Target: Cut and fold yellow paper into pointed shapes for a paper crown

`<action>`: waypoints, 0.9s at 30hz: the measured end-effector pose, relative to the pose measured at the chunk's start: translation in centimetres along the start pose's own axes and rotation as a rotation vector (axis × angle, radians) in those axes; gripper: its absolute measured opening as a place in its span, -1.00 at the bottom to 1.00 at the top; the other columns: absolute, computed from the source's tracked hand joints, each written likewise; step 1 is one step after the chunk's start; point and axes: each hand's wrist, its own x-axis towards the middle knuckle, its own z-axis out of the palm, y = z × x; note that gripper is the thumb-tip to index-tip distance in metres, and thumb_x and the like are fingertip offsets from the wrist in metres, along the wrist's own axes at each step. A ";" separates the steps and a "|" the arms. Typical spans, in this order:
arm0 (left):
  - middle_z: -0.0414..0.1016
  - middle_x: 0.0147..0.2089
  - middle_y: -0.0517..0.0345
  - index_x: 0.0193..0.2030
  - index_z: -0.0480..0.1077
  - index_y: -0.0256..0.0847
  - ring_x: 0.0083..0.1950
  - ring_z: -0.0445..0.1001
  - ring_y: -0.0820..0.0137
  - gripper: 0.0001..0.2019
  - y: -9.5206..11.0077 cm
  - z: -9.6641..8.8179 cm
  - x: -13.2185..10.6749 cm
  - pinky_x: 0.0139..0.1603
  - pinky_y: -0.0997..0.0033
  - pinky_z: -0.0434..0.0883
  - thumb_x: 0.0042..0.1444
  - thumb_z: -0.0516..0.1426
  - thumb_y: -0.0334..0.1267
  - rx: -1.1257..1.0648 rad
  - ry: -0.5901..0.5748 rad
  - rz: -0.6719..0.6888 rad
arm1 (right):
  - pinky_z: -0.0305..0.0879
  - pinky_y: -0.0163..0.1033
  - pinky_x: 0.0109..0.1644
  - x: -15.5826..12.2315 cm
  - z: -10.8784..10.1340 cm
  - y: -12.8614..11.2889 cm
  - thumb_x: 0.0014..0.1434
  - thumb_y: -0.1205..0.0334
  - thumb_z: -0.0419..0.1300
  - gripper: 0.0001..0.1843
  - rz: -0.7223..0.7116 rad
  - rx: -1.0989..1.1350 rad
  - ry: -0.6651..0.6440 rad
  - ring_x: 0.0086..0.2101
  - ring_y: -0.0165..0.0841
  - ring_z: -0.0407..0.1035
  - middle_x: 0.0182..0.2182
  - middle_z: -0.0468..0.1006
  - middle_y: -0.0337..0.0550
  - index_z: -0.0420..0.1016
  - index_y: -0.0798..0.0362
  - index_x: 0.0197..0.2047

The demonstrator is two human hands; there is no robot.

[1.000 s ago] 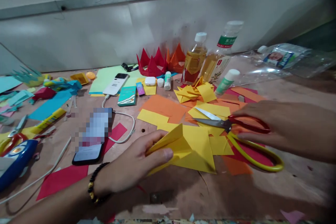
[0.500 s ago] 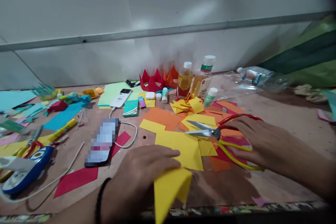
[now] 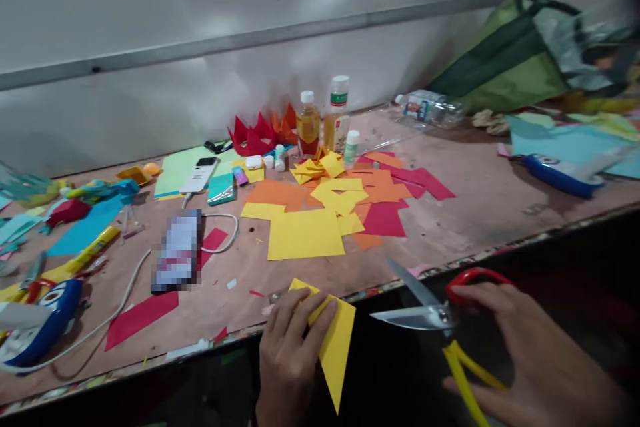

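Hands (image 3: pixel 293 353) (image 3: pixel 505 353) hold yellow paper (image 3: pixel 336 347) and scissors (image 3: pixel 425 317) beyond the bench edge (image 3: pixel 200 341).

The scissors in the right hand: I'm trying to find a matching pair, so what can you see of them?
The scissors have two steel-looking blades, spread open and pointing left, joined at a pivot. One handle is a glossy red loop; the other is a yellow loop, partly hidden by the right hand, which grips them. They are held in the air just past the edge of the wooden bench, not touching it.
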 end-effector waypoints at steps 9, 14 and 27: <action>0.73 0.11 -0.03 0.25 0.56 -0.18 0.21 0.62 0.10 -0.64 0.5 0.3 0.5 0.29 0.05 0.51 0.43 0.09 -0.47 -0.053 -0.071 0.009 | 0.65 0.47 -0.04 -1.9 2.2 -4.1 -0.05 0.11 0.38 0.04 0.137 0.172 0.042 -0.01 0.40 0.60 0.03 0.61 0.13 0.02 -0.42 0.43; 0.70 0.20 -0.05 0.28 0.55 -0.29 0.31 0.56 0.15 -0.57 -0.1 0.2 0.1 0.47 0.13 0.34 0.39 0.03 -0.55 -0.053 -0.130 0.083 | 0.60 0.44 -0.01 -1.5 3.2 -4.6 -0.02 0.22 0.31 -0.04 0.109 0.121 0.086 -0.03 0.33 0.59 -0.01 0.63 0.07 0.09 -0.34 0.42; 0.73 0.16 -0.08 0.12 0.59 -0.31 0.35 0.59 0.16 -0.68 -0.1 -0.8 0.0 0.48 0.06 0.38 0.31 0.13 -0.53 -0.154 -0.087 0.077 | 0.41 0.12 0.02 -1.4 3.6 -5.2 0.29 0.09 0.30 -0.46 -0.015 -0.072 0.158 -0.05 0.04 0.48 -0.03 0.56 0.07 0.37 0.13 0.25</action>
